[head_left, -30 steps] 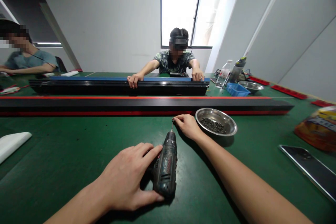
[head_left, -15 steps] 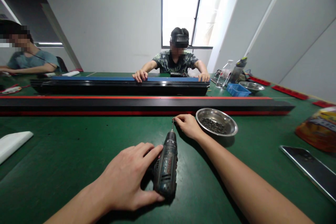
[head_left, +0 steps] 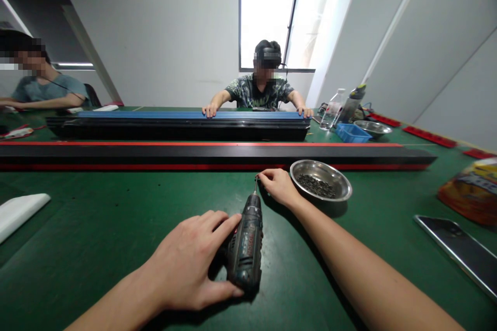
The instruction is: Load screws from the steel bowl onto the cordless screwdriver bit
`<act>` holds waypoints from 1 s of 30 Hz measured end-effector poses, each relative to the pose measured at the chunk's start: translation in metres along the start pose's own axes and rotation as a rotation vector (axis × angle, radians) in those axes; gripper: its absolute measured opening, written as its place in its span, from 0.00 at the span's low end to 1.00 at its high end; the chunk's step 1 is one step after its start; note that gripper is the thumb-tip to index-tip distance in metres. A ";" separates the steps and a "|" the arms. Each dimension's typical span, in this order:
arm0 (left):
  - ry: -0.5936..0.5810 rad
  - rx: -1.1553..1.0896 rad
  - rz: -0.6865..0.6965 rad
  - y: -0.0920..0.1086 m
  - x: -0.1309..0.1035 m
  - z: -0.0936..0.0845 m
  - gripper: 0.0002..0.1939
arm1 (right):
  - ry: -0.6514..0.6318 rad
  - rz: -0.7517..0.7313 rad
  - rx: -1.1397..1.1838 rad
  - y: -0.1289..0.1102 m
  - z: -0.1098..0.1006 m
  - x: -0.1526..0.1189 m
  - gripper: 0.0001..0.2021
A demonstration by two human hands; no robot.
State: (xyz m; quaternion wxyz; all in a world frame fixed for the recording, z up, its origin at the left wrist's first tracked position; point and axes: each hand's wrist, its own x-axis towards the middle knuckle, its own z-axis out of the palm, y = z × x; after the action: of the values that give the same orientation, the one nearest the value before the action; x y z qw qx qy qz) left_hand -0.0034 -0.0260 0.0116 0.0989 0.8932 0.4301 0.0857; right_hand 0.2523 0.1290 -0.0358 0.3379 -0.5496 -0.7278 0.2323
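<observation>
My left hand (head_left: 194, 258) grips a dark cordless drill (head_left: 246, 253) from its left side, thumb at the rear end and fingers along the body. The drill lies low over the green table, its thin bit (head_left: 256, 185) pointing away from me. At the bit's tip, the fingers of my right hand (head_left: 277, 183) are pinched together. Whatever small dark piece they hold there is too tiny to name. Just right of that hand stands a metal bowl (head_left: 344, 186) with a heap of small dark pieces, perhaps screws (head_left: 316, 185).
A long black bar with red edges (head_left: 217, 154) crosses the table beyond my hands. Behind it, a co-worker's hands (head_left: 210, 110) rest on a long blue-and-black piece (head_left: 171, 123). To the right lie a phone (head_left: 458, 248) and an orange bag (head_left: 471, 194); a white object (head_left: 23, 212) is left.
My hands and the drill hold still. Across the table, the co-worker's hands have shifted slightly to the right, and the blue edge of their long piece sits a little higher.
</observation>
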 end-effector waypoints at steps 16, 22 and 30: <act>0.018 0.008 0.016 -0.003 -0.001 0.003 0.51 | 0.054 -0.026 -0.048 0.004 0.006 0.002 0.16; -0.001 0.005 0.008 -0.001 0.000 0.002 0.51 | 0.070 -0.024 -0.052 0.003 0.006 0.001 0.16; 0.000 0.008 0.013 -0.002 0.000 0.001 0.51 | 0.078 -0.039 -0.074 0.002 0.006 0.001 0.15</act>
State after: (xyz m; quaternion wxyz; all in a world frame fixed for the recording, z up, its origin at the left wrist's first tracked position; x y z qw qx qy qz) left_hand -0.0045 -0.0249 0.0099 0.0949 0.8965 0.4245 0.0845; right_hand 0.2486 0.1306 -0.0412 0.3500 -0.5562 -0.7327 0.1767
